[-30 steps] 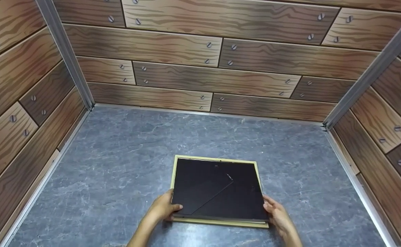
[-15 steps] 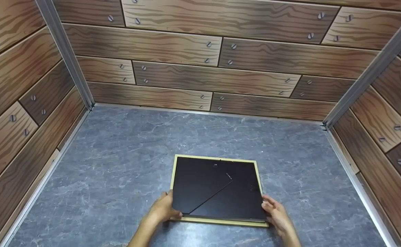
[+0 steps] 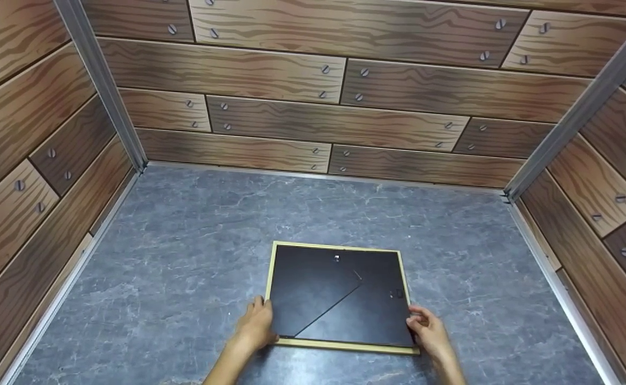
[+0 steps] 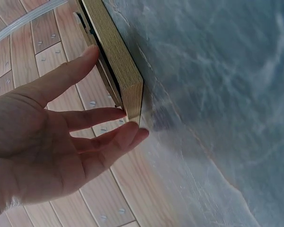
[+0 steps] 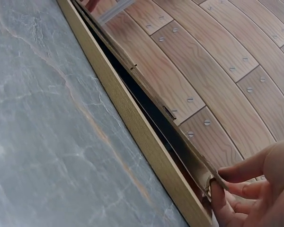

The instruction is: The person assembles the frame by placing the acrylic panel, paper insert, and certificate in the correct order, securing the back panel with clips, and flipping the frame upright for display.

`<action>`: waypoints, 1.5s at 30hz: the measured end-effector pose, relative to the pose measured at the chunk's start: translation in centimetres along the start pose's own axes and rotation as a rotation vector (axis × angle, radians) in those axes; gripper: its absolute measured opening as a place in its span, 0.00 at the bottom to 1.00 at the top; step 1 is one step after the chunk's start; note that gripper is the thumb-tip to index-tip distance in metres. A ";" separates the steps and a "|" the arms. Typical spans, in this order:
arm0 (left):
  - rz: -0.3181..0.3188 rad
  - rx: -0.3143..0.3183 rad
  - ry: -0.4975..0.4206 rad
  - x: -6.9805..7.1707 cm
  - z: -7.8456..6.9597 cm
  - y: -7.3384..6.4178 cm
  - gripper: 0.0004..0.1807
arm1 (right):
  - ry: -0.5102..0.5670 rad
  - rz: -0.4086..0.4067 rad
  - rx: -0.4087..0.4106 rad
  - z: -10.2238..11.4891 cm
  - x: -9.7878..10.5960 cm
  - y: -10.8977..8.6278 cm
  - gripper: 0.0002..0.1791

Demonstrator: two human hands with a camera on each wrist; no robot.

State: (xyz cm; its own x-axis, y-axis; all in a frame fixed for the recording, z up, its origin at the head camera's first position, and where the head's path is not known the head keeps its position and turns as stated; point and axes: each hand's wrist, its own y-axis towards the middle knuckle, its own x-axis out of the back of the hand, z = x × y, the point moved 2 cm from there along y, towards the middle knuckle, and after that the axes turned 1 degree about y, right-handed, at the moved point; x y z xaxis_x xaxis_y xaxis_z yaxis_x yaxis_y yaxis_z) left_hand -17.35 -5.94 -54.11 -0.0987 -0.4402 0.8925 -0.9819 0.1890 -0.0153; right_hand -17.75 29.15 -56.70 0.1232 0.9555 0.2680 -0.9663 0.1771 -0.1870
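I see a yellow frame (image 3: 345, 347) flat on the table (image 3: 200, 240), its black back (image 3: 313, 289) crossed by a diagonal line and tilted partly out. The right hand (image 3: 430, 334) pinches the back's corner; the left (image 3: 256, 323), fingers fairly straight, touches the frame's corner.

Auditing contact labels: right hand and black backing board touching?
Touching. The right wrist view shows the right hand pinching a corner of the black backing board between thumb and fingers.

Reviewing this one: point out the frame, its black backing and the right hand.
Frame (image 5: 135, 118): right wrist view, on its outer side wall.
Backing (image 3: 334, 291): head view, near the middle of its black face.
Right hand (image 3: 433, 334): head view, mid-hand.
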 end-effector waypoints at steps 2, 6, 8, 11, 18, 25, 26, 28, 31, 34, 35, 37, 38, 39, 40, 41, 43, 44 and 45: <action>-0.001 -0.007 -0.004 0.0 0.0 0.0 0.34 | -0.078 -0.008 0.026 0.1 -0.1 -0.1 0.20; -0.018 -0.025 0.016 -0.1 -0.1 0.0 0.35 | -0.310 -0.041 0.129 0.4 -0.4 -0.3 0.20; -0.023 -0.034 0.032 -0.2 -0.1 0.0 0.35 | -0.417 -0.062 0.180 0.6 -0.7 -0.5 0.20; -0.025 -0.047 0.052 -0.4 -0.1 0.0 0.35 | -0.540 -0.090 0.212 0.7 -1.2 -0.9 0.23; -0.056 -0.069 0.061 -0.4 -0.1 -0.1 0.35 | -0.707 -0.126 0.230 0.8 -1.8 -1.3 0.25; -0.044 -0.067 0.035 -0.4 0.3 -0.2 0.35 | -0.583 -0.080 0.261 0.8 -1.6 -0.9 0.25; -0.044 -0.069 0.028 -0.3 0.3 -0.2 0.35 | -0.553 -0.069 0.258 0.8 -1.6 -0.8 0.25; -0.047 -0.072 0.022 -0.3 0.3 -0.3 0.34 | -0.511 -0.051 0.254 0.6 -1.5 -0.8 0.25; -0.055 -0.075 0.032 -0.3 0.3 -0.4 0.34 | -0.502 -0.043 0.251 0.3 -1.4 -0.8 0.26; -0.074 -0.075 0.053 -0.3 0.0 -0.4 0.34 | -0.509 -0.059 0.255 0.1 -1.4 -0.7 0.25; -0.078 -0.074 0.058 -0.4 -0.1 -0.4 0.34 | -0.511 -0.065 0.253 0.1 -1.4 -0.7 0.25; -0.084 -0.072 0.068 -0.5 -0.3 -0.3 0.34 | -0.518 -0.070 0.251 0.1 -1.3 -0.5 0.25; -0.086 -0.070 0.072 -0.5 -0.4 -0.3 0.34 | -0.525 -0.068 0.250 0.2 -1.3 -0.5 0.26; -0.088 -0.071 0.076 -0.5 -0.4 -0.3 0.34 | -0.532 -0.062 0.240 0.2 -1.2 -0.4 0.26; -0.091 -0.074 0.081 -0.6 -0.5 -0.3 0.34 | -0.535 -0.047 0.231 0.2 -1.1 -0.4 0.27; -0.089 -0.075 0.086 -0.6 -0.6 -0.3 0.34 | -0.543 -0.027 0.221 0.2 -1.0 -0.4 0.29; -0.088 -0.079 0.093 -0.6 -0.7 -0.2 0.33 | -0.566 0.022 0.214 0.3 -0.8 -0.5 0.33; -0.084 -0.081 0.095 -0.6 -0.7 -0.2 0.32 | -0.580 0.044 0.214 0.3 -0.7 -0.6 0.36; -0.076 -0.080 0.097 -0.6 -0.7 -0.1 0.32 | -0.594 0.065 0.218 0.3 -0.6 -0.7 0.39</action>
State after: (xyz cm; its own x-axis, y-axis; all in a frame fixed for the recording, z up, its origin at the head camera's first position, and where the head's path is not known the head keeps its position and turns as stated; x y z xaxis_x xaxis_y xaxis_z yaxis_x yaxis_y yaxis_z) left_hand -17.07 -5.06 -54.37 -0.0045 -0.3696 0.9292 -0.9696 0.2290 0.0864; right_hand -17.20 28.33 -56.42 -0.0237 0.6580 0.7526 -0.9991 0.0109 -0.0410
